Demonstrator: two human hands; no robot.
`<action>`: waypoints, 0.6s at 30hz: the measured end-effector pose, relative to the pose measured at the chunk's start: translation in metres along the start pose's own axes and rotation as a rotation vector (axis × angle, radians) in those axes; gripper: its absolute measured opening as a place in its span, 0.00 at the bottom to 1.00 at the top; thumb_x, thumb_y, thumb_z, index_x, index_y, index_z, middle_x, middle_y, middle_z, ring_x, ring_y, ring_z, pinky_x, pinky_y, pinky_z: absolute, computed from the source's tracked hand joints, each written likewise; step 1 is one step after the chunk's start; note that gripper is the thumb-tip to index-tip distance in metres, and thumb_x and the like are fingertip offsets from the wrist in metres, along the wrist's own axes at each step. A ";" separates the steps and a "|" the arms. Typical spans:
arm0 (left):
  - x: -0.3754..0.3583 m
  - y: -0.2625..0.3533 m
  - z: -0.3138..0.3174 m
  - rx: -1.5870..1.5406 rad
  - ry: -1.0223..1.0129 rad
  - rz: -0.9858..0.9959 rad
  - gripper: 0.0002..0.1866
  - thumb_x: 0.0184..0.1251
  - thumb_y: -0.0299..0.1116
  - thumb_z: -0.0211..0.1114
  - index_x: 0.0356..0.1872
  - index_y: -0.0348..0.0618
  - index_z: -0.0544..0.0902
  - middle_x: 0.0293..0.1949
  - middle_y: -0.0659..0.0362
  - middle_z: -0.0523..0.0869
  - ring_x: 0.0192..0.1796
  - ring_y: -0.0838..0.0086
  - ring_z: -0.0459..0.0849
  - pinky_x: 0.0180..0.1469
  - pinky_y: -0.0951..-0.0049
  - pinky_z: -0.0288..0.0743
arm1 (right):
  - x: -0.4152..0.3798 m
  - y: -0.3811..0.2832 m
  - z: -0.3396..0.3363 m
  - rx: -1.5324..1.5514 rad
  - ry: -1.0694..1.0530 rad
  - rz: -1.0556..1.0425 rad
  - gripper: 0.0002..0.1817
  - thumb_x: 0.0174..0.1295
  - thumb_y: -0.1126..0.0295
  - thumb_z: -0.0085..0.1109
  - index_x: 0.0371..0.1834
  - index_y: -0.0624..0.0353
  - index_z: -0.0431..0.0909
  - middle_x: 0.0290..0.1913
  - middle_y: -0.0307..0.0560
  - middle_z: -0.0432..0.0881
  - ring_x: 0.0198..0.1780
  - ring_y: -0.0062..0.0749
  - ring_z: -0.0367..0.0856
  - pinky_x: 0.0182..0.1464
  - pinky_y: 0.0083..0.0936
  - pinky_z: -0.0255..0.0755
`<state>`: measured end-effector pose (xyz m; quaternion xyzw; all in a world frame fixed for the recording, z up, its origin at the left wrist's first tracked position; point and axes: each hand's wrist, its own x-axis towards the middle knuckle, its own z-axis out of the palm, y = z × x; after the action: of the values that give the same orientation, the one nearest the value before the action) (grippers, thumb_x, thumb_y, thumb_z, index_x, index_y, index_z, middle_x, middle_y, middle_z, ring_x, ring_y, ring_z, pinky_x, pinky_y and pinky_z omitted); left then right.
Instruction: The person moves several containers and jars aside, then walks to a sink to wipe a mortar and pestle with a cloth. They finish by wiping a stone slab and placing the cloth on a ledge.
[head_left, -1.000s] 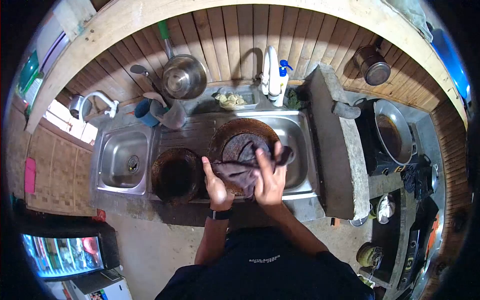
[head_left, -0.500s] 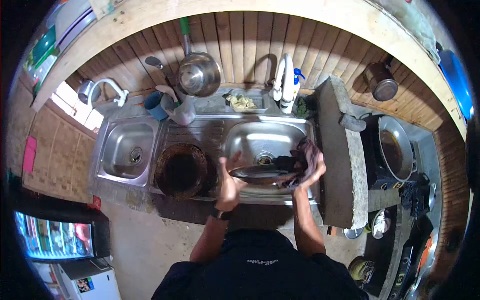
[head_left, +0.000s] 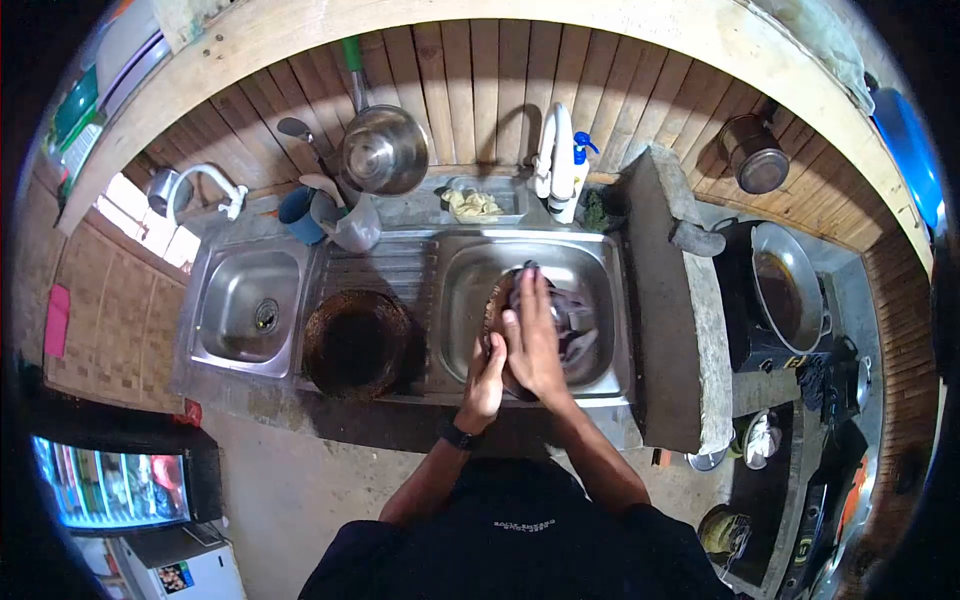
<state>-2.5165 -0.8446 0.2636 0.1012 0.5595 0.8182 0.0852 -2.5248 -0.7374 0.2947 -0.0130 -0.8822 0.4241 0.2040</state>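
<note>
Over the right sink basin [head_left: 455,290] a dark round pan or lid [head_left: 494,312] with a brown, worn-looking rim is held tilted nearly on edge; its exact kind is hard to tell. My left hand [head_left: 485,385] grips its near left edge. My right hand [head_left: 538,345] presses a dark purple cloth [head_left: 575,340] against its right-hand face, fingers long and straight. Part of the cloth hangs down into the basin beyond my right hand. Both hands hide much of the round piece. To the left, a blackened round pot [head_left: 318,330] sits on the drainboard.
A white faucet [head_left: 547,160] and a blue-topped pump bottle [head_left: 572,185] stand behind the basin. A tray [head_left: 515,207] holds pale pieces. Left are a smaller basin [head_left: 235,310] and a blue cup [head_left: 297,212]. A concrete partition [head_left: 680,330] separates the stove with its wok [head_left: 785,285].
The round piece has turned from lying nearly level to standing steeply on edge. My right hand and the cloth have swung left, close to my left hand, which has shifted slightly right.
</note>
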 end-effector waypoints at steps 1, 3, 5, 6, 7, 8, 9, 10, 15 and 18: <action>0.003 0.003 -0.007 0.050 0.002 -0.039 0.29 0.82 0.48 0.45 0.73 0.37 0.62 0.69 0.54 0.69 0.70 0.70 0.67 0.71 0.69 0.60 | -0.001 -0.004 0.005 0.022 -0.060 -0.045 0.33 0.75 0.62 0.44 0.79 0.62 0.48 0.78 0.72 0.46 0.78 0.63 0.47 0.78 0.41 0.44; 0.010 -0.027 -0.028 -0.089 0.095 -0.054 0.32 0.82 0.54 0.36 0.70 0.37 0.65 0.64 0.53 0.74 0.64 0.69 0.73 0.67 0.67 0.66 | -0.014 -0.017 0.002 0.224 -0.246 -0.149 0.31 0.74 0.66 0.46 0.77 0.63 0.53 0.77 0.65 0.52 0.79 0.56 0.50 0.78 0.40 0.45; 0.014 -0.024 -0.053 -0.581 -0.174 -0.131 0.35 0.80 0.59 0.35 0.68 0.38 0.68 0.59 0.53 0.78 0.60 0.67 0.77 0.64 0.66 0.70 | -0.025 -0.027 -0.012 0.370 -0.343 -0.217 0.28 0.68 0.73 0.52 0.73 0.57 0.66 0.74 0.57 0.63 0.76 0.47 0.59 0.76 0.40 0.55; 0.010 0.016 -0.035 -0.487 -0.006 -0.227 0.37 0.78 0.62 0.37 0.67 0.37 0.69 0.58 0.54 0.79 0.55 0.68 0.80 0.61 0.67 0.72 | -0.036 -0.022 -0.018 0.291 -0.377 -0.285 0.27 0.66 0.74 0.53 0.71 0.55 0.69 0.74 0.55 0.65 0.76 0.47 0.61 0.75 0.40 0.58; 0.007 0.056 -0.018 -0.400 0.155 -0.333 0.40 0.76 0.66 0.40 0.66 0.36 0.70 0.57 0.55 0.80 0.51 0.68 0.83 0.59 0.69 0.75 | -0.048 -0.014 -0.028 0.210 -0.411 -0.354 0.27 0.63 0.75 0.54 0.69 0.54 0.72 0.73 0.53 0.67 0.75 0.46 0.63 0.74 0.41 0.61; 0.010 0.053 -0.024 -0.442 0.096 -0.255 0.36 0.78 0.61 0.42 0.65 0.35 0.71 0.57 0.57 0.80 0.56 0.71 0.80 0.62 0.69 0.72 | -0.057 -0.004 -0.039 0.128 -0.449 -0.419 0.27 0.61 0.77 0.55 0.67 0.52 0.75 0.72 0.51 0.68 0.74 0.45 0.65 0.72 0.41 0.64; 0.009 0.045 -0.029 -0.363 0.194 -0.189 0.33 0.80 0.58 0.43 0.63 0.34 0.73 0.55 0.58 0.80 0.57 0.74 0.78 0.63 0.70 0.70 | -0.061 0.011 -0.047 0.029 -0.354 -0.450 0.27 0.58 0.77 0.56 0.64 0.51 0.77 0.72 0.48 0.70 0.73 0.44 0.67 0.71 0.42 0.66; 0.008 0.036 -0.033 -0.284 0.289 -0.122 0.30 0.81 0.54 0.44 0.60 0.34 0.75 0.53 0.60 0.80 0.57 0.76 0.76 0.64 0.71 0.68 | -0.062 0.020 -0.054 -0.072 -0.257 -0.481 0.27 0.55 0.78 0.56 0.61 0.50 0.80 0.71 0.45 0.72 0.72 0.44 0.69 0.69 0.43 0.69; 0.010 0.027 -0.035 -0.140 0.135 -0.106 0.25 0.82 0.49 0.45 0.49 0.34 0.79 0.48 0.63 0.79 0.52 0.81 0.71 0.61 0.74 0.65 | 0.003 0.000 -0.059 -0.325 0.002 -0.291 0.26 0.62 0.76 0.56 0.66 0.63 0.73 0.75 0.63 0.61 0.76 0.55 0.58 0.75 0.43 0.56; 0.015 0.023 -0.032 -0.153 0.082 -0.129 0.29 0.82 0.52 0.40 0.66 0.35 0.70 0.63 0.56 0.75 0.63 0.72 0.74 0.68 0.67 0.65 | 0.009 -0.023 -0.019 -0.158 -0.082 -0.406 0.34 0.66 0.74 0.54 0.75 0.67 0.57 0.77 0.67 0.53 0.78 0.60 0.50 0.78 0.43 0.48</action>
<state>-2.5397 -0.8783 0.2750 0.0248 0.5035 0.8550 0.1221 -2.5225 -0.7366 0.3256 0.1663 -0.9048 0.3040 0.2475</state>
